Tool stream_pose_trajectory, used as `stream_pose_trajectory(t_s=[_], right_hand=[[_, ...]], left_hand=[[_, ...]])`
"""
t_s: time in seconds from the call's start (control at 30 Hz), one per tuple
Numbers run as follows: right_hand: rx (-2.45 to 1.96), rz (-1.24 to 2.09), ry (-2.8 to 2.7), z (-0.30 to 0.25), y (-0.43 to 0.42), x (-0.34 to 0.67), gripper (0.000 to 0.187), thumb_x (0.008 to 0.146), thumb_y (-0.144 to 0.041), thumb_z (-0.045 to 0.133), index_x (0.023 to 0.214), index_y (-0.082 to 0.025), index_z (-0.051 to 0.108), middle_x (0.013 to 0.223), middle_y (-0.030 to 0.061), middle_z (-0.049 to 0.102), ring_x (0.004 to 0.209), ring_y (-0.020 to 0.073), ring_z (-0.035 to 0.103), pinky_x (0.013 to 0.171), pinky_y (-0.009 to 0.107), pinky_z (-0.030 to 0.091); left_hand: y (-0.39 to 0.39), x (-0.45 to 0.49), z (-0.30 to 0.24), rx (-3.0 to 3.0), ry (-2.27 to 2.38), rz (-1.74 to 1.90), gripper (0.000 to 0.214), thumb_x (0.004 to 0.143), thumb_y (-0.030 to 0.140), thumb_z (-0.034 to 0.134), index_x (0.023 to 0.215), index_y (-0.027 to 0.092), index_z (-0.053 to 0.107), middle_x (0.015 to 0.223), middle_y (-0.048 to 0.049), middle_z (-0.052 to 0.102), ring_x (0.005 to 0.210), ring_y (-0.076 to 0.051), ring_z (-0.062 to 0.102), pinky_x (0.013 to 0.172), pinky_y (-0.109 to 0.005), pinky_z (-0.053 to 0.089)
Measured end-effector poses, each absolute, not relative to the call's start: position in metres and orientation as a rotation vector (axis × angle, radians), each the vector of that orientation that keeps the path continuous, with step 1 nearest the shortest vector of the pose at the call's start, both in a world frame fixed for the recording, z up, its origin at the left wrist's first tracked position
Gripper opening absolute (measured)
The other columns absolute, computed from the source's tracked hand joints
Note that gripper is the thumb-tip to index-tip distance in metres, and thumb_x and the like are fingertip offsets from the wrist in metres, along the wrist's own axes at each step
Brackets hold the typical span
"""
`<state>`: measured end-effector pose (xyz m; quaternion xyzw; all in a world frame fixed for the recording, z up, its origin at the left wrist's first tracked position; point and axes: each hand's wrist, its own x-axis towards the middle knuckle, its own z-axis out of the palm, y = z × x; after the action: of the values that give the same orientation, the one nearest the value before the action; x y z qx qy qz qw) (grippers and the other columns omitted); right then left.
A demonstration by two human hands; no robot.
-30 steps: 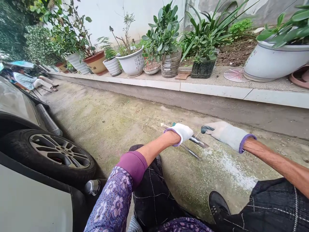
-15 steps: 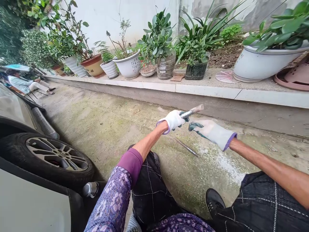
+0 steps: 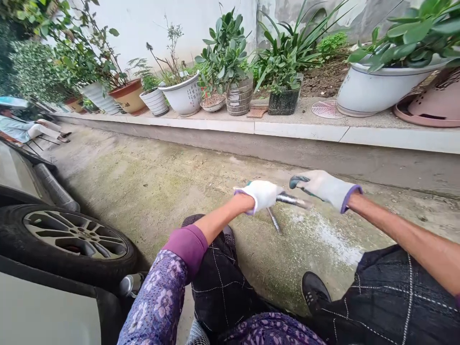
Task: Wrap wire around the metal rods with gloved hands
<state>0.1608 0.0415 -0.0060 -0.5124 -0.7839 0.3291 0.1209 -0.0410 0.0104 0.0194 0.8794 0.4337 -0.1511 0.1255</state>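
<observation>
My left hand [image 3: 266, 195], in a white glove with dark green on the finger side and a purple cuff, is closed around a short metal rod [image 3: 294, 200]. The silvery rod points right and slightly down; its paler far end is blurred. My right hand [image 3: 323, 188], gloved alike, hovers beyond the rod, apart from it. Its fingers are bent and pressed together; whatever they hold, if anything, is hidden. A second thin rod [image 3: 275, 221] lies on the ground beneath my left hand, its upper part covered by the glove. White powder [image 3: 338, 242] is scattered to its right.
Along the wall runs a tiled ledge [image 3: 215, 125] with several potted plants, including a white pot with writing [image 3: 185, 96]. A parked car's wheel [image 3: 75, 235] is close on the left. Farther back sits a person [image 3: 21, 127]. My shoe [image 3: 315, 290] rests on the concrete.
My left hand has dipped, and the rod in it has swung from pointing up-right to pointing slightly down-right. My right hand has shifted slightly right and up. The view has turned a little.
</observation>
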Motion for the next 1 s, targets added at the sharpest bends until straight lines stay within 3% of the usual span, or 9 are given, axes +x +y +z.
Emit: stream_pose_trajectory(t_s=[0.07, 0.17, 0.27, 0.33, 0.4, 0.5, 0.63, 0.77, 1.0], right_hand=[[-1.617, 1.142, -2.139, 0.004, 0.037, 0.157, 0.021, 0.087, -0.034, 0.051, 0.083, -0.021, 0.066, 0.060, -0.0018, 0.050, 0.043, 0.0101, 0.037, 0.041, 0.026, 0.027], [-1.567, 1.299, -1.964, 0.014, 0.032, 0.143, 0.028, 0.082, -0.043, 0.064, 0.071, -0.020, 0.054, 0.054, -0.0063, 0.037, 0.043, 0.0070, 0.030, 0.041, 0.024, 0.023], [-1.604, 1.352, -1.853, 0.011, 0.034, 0.129, 0.020, 0.083, -0.036, 0.061, 0.072, -0.020, 0.057, 0.053, -0.0051, 0.042, 0.043, 0.0082, 0.031, 0.041, 0.024, 0.025], [-1.579, 1.247, -1.963, 0.006, 0.034, 0.120, 0.014, 0.083, -0.029, 0.059, 0.073, -0.020, 0.063, 0.056, -0.0020, 0.051, 0.048, 0.0107, 0.040, 0.047, 0.024, 0.033], [-1.478, 1.137, -2.112, 0.001, 0.032, 0.112, 0.014, 0.084, -0.023, 0.057, 0.075, -0.020, 0.068, 0.067, 0.0014, 0.064, 0.060, 0.0139, 0.052, 0.060, 0.025, 0.043], [-1.406, 0.991, -2.269, 0.003, 0.023, 0.104, 0.016, 0.087, -0.019, 0.056, 0.081, -0.020, 0.071, 0.087, 0.0039, 0.073, 0.079, 0.0177, 0.062, 0.076, 0.026, 0.046], [-1.508, 0.754, -2.482, 0.019, 0.014, 0.111, 0.015, 0.089, -0.023, 0.058, 0.085, -0.020, 0.072, 0.084, 0.0053, 0.072, 0.072, 0.0181, 0.060, 0.066, 0.027, 0.040], [-1.571, 0.588, -2.487, 0.030, 0.024, 0.134, 0.018, 0.090, -0.024, 0.055, 0.085, -0.020, 0.071, 0.080, 0.0044, 0.070, 0.068, 0.0163, 0.055, 0.062, 0.028, 0.035], [-1.553, 0.901, -2.148, 0.026, 0.045, 0.151, 0.015, 0.082, -0.018, 0.056, 0.078, -0.020, 0.071, 0.070, 0.0002, 0.064, 0.057, 0.0111, 0.050, 0.055, 0.024, 0.038]], left_hand=[[0.013, -0.049, 0.032, 2.483, 1.323, -0.255, 0.028, 0.091, 0.020, 0.049, 0.105, 0.019, 0.073, 0.083, -0.0058, 0.073, 0.070, -0.018, 0.067, 0.068, -0.028, 0.051], [0.022, -0.061, 0.039, 2.378, 1.330, 0.070, 0.026, 0.087, 0.022, 0.053, 0.098, 0.016, 0.075, 0.078, -0.0024, 0.070, 0.069, -0.015, 0.061, 0.067, -0.024, 0.047], [0.030, -0.067, 0.036, 2.286, 1.347, 0.213, 0.025, 0.084, 0.022, 0.055, 0.093, 0.014, 0.076, 0.073, -0.0010, 0.066, 0.068, -0.013, 0.057, 0.064, -0.023, 0.044], [0.034, -0.068, 0.032, 2.253, 1.393, 0.255, 0.025, 0.085, 0.022, 0.053, 0.093, 0.013, 0.075, 0.072, -0.0012, 0.065, 0.068, -0.013, 0.057, 0.064, -0.023, 0.044], [0.038, -0.068, 0.031, 2.249, 1.476, 0.228, 0.027, 0.088, 0.023, 0.051, 0.096, 0.013, 0.075, 0.074, -0.0025, 0.067, 0.070, -0.014, 0.060, 0.065, -0.023, 0.046], [0.042, -0.066, 0.033, 2.319, 1.672, -0.002, 0.029, 0.092, 0.020, 0.048, 0.105, 0.015, 0.074, 0.087, -0.0080, 0.073, 0.079, -0.019, 0.067, 0.071, -0.027, 0.049], [0.040, -0.057, 0.032, 2.499, 1.828, -0.364, 0.032, 0.093, 0.011, 0.047, 0.115, 0.014, 0.069, 0.099, -0.0167, 0.074, 0.098, -0.027, 0.072, 0.083, -0.034, 0.052], [0.033, -0.050, 0.027, 2.654, 1.623, -0.582, 0.030, 0.091, 0.008, 0.048, 0.113, 0.015, 0.068, 0.099, -0.0176, 0.074, 0.098, -0.030, 0.073, 0.084, -0.038, 0.052], [0.023, -0.051, 0.038, 2.719, 1.526, -0.377, 0.031, 0.095, 0.021, 0.046, 0.117, 0.023, 0.067, 0.091, -0.0103, 0.075, 0.086, -0.027, 0.073, 0.073, -0.032, 0.050]])
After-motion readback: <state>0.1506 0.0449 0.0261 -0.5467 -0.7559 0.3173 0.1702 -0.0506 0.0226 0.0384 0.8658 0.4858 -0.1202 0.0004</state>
